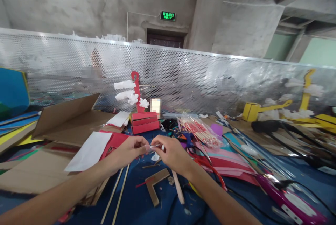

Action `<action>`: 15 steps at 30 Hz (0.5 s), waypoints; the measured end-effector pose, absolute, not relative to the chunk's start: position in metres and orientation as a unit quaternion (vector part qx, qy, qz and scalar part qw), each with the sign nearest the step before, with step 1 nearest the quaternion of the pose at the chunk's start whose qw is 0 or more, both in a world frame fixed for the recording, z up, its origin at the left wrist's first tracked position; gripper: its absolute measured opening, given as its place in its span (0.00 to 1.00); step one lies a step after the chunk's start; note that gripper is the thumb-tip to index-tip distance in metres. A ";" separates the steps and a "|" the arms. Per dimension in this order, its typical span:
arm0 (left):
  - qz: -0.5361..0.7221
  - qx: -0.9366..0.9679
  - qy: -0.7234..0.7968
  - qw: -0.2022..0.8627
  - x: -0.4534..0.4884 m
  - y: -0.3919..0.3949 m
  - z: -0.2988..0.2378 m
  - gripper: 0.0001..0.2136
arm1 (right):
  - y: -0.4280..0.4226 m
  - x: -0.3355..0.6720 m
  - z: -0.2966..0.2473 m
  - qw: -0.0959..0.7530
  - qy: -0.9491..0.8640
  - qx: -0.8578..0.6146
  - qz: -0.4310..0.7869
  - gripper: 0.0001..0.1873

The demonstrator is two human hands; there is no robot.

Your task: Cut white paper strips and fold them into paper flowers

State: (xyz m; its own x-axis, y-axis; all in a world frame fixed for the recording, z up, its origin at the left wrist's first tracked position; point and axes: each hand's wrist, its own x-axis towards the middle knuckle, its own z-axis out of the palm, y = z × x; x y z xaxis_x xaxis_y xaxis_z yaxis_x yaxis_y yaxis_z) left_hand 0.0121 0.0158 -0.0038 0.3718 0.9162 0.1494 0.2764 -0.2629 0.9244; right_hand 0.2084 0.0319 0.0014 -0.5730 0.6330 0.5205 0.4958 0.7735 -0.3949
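My left hand (133, 150) and my right hand (172, 153) meet in front of me, fingertips nearly touching. Between them they pinch a small, thin twisted white piece (153, 147) that looks like tissue or plastic film. Just below it lies a crumpled white scrap (155, 156). Straight beyond my hands stands a red box (145, 123) of cardboard, with an upright red post (138, 92) hooked at its top. White rolls (124, 84) and crumpled white flower shapes (133, 98) are attached to that post.
Cardboard sheets (39, 169) and white paper (88, 151) lie at left. A bag of red-and-white sticks (201, 130), red sheets (231, 162) and a purple tool (291, 200) with a cord are at right. Behind runs a perforated metal panel (196, 78).
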 end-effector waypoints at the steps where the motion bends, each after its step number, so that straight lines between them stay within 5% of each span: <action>1: 0.367 0.705 0.423 0.435 0.012 0.016 -0.004 0.13 | 0.032 0.208 0.001 0.334 -0.882 -0.319 0.098 0.04; 15: 0.363 0.706 0.430 0.430 0.015 0.014 0.002 0.10 | 0.038 0.210 -0.003 0.296 -0.900 -0.319 0.021 0.14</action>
